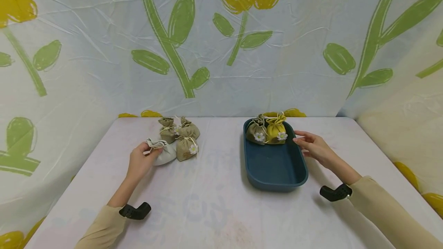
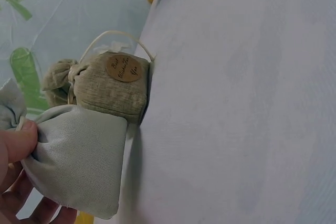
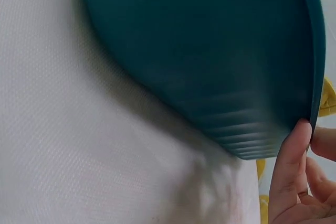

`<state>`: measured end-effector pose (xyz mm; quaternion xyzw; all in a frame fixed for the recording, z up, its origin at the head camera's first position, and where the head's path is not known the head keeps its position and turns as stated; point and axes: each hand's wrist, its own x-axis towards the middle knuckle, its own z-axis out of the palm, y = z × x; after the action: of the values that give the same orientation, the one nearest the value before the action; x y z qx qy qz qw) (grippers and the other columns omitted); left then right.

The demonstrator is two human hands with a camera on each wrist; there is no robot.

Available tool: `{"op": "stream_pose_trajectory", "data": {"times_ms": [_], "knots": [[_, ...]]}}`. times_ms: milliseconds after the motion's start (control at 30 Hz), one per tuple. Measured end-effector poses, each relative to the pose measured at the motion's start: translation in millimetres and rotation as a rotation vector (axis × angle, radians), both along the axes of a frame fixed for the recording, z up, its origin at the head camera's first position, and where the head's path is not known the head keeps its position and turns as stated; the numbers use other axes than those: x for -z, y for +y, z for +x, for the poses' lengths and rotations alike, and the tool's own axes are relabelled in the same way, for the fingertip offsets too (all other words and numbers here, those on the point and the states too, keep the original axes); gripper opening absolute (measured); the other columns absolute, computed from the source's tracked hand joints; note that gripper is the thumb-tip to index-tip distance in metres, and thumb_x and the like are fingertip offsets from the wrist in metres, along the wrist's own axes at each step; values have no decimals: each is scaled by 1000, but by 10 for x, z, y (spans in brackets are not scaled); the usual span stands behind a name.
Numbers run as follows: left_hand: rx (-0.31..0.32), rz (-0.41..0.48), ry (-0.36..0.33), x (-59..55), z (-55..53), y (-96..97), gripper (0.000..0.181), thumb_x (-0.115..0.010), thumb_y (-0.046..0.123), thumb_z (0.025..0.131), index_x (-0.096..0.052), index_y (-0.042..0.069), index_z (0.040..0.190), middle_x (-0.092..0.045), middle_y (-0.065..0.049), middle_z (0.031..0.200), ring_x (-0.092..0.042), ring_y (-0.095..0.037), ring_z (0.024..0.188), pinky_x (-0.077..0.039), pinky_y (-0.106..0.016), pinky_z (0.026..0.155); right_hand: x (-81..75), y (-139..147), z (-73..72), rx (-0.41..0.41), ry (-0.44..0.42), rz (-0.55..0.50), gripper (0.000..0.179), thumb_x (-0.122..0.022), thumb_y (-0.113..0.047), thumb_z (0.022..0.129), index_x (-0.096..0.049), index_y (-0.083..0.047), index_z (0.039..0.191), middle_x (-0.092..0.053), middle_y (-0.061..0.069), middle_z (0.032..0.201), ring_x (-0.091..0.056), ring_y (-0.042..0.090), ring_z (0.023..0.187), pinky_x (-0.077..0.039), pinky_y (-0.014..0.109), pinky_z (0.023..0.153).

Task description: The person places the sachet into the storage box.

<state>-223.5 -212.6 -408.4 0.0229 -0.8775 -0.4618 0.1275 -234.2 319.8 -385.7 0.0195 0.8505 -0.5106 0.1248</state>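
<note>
My left hand [image 1: 141,160] pinches a pale grey-white cloth drawstring pouch [image 1: 165,154] by its gathered neck. In the left wrist view the pouch [image 2: 79,156] hangs from thumb and fingers, close beside a brown ribbed pouch [image 2: 113,85] with a round tag. Several tan and brown pouches [image 1: 187,148] stand together just right of the held one. My right hand [image 1: 316,149] holds the right rim of a dark blue-green tub [image 1: 277,185], thumb and fingers on either side of the edge. At the tub's far end sit a brown pouch [image 1: 257,130] and a yellow pouch [image 1: 276,129], both with white flowers.
The white-covered table [image 1: 214,203] carries the pouches on the left and the tub on the right. Behind it hangs a flower-printed sheet [image 1: 221,87]. A black wrist camera [image 1: 135,211] sits on the left wrist, another camera [image 1: 335,193] on the right.
</note>
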Motion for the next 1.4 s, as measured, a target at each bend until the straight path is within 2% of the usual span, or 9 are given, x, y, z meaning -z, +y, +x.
{"op": "stream_pose_trajectory", "data": {"times_ms": [300,400,500,667,867,1033,1167,1267,1400], "knots": [[5,37,11,-248,88,106,21,-69,13,88,-66,-3,102,-68,-20,107,-60,-25,106,-43,-4,71,-22,8,5,-4,-23,-17,67,-50,-35,100,-23,-1,151,-56,-7,105,-52,2,88,-51,21,74],[2,44,34,-329,115,155,21,-70,12,87,-67,-3,101,-68,-20,105,-59,-21,101,-44,-5,69,-27,16,9,-8,-26,-27,66,-49,-34,100,-22,-1,151,-55,-9,104,-52,3,89,-50,21,75],[-5,49,42,-405,150,212,20,-71,11,86,-68,-2,100,-69,-17,104,-58,-9,94,-46,-7,68,-29,31,17,-14,-36,-50,66,-49,-33,100,-21,-1,151,-54,-10,103,-52,4,89,-50,22,75],[32,86,33,-517,205,326,21,-72,11,85,-68,-1,102,-68,-16,106,-57,1,88,-49,-10,67,-32,49,30,-24,-43,-77,67,-49,-32,100,-19,-1,152,-53,-12,101,-51,4,89,-49,22,74],[77,116,40,-555,223,463,21,-73,10,85,-68,-2,102,-68,-16,107,-59,-5,91,-50,-11,68,-19,48,24,-34,-42,-97,68,-50,-32,100,-18,-1,152,-54,-14,100,-52,2,88,-49,22,73],[136,146,88,-563,232,578,21,-74,10,83,-69,0,101,-69,-13,102,-61,-7,90,-51,-13,68,-6,46,28,-35,-39,-101,68,-50,-32,100,-18,-1,152,-55,-17,98,-52,2,87,-49,22,73],[177,159,139,-565,225,687,21,-75,10,82,-70,0,99,-69,-12,100,-64,-16,92,-52,-14,69,4,46,24,-39,-36,-102,68,-50,-32,100,-18,-1,152,-54,-17,98,-52,2,87,-49,22,72],[192,176,120,-578,216,778,22,-75,9,82,-70,-1,101,-68,-14,104,-65,-22,96,-52,-14,71,11,44,19,-40,-35,-102,67,-49,-31,101,-18,-1,152,-54,-16,98,-52,2,86,-49,22,71],[205,201,64,-587,193,895,23,-75,8,82,-69,-1,103,-68,-15,106,-63,-18,95,-50,-13,71,17,43,17,-40,-33,-98,67,-49,-32,101,-18,-1,152,-54,-15,100,-52,2,86,-49,22,71]]}}
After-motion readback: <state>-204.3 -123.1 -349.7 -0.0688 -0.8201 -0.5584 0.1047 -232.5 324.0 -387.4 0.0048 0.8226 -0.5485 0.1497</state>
